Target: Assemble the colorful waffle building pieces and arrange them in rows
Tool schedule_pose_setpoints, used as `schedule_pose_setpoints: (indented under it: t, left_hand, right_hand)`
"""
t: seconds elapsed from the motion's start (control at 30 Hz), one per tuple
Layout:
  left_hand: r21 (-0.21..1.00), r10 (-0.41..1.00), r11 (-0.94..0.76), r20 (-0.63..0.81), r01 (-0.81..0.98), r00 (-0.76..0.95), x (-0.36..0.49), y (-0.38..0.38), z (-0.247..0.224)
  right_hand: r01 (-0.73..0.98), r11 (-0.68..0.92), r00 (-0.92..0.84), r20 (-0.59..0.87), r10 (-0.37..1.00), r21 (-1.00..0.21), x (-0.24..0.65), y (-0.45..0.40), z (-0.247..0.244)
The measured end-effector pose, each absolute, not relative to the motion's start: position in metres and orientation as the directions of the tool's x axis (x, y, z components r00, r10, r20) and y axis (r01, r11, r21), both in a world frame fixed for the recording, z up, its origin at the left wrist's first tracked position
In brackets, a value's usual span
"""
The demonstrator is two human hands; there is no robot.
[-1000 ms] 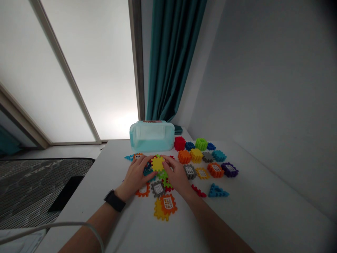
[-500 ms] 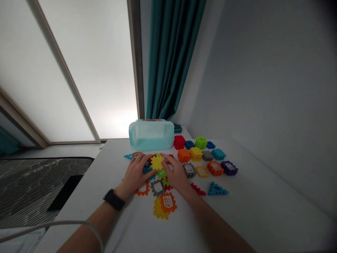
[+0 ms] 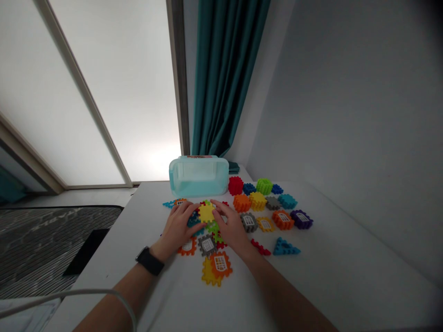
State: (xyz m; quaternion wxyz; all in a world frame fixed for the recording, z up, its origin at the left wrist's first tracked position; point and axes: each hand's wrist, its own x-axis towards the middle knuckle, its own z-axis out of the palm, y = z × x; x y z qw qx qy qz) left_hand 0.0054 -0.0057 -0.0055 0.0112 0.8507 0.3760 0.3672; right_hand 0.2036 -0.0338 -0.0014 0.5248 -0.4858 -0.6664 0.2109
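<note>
A yellow toothed tile [image 3: 206, 213] lies over a mixed pile of coloured tiles, between my two hands. My left hand [image 3: 179, 226] rests on the pile's left side, fingers spread, its thumb pointing toward the yellow tile. On the other side, my right hand [image 3: 231, 225] has its fingertips at the yellow tile's right edge, with the fingers apart. Below the hands are a gray window tile [image 3: 207, 245], an orange window tile [image 3: 220, 263] overlapping another yellow tile [image 3: 208, 275], and a further orange tile [image 3: 188, 247]. Parts of the pile are hidden under my hands.
A clear turquoise bin [image 3: 199, 177] lies behind the pile on the white table [image 3: 194, 304]. Stacks of tiles, including a purple one [image 3: 301, 219], stand at the right. A blue triangle [image 3: 285, 247] lies nearer. A cable [image 3: 86, 292] crosses the lower left.
</note>
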Motion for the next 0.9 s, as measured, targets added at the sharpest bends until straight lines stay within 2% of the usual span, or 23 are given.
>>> schedule_pose_setpoints:
  t: [0.2, 0.4, 0.53, 0.9]
  left_hand:
    - [0.283, 0.644, -0.711, 0.629, 0.644, 0.436, 0.004, -0.005, -0.006]
    - [0.286, 0.674, -0.676, 0.613, 0.679, 0.412, -0.003, -0.002, -0.001]
    - [0.300, 0.689, -0.662, 0.603, 0.687, 0.401, -0.006, 0.001, -0.001]
    - [0.352, 0.680, -0.694, 0.607, 0.628, 0.411, -0.003, -0.001, -0.002]
  right_hand:
    - [0.464, 0.461, 0.007, 0.524, 0.852, -0.757, 0.203, -0.033, -0.003]
    - [0.577, 0.569, -0.121, 0.628, 0.768, -0.585, 0.203, -0.035, -0.005]
    - [0.609, 0.613, -0.209, 0.643, 0.736, -0.503, 0.204, -0.035, -0.005]
    - [0.593, 0.655, -0.237, 0.675, 0.698, -0.468, 0.211, -0.030, -0.006]
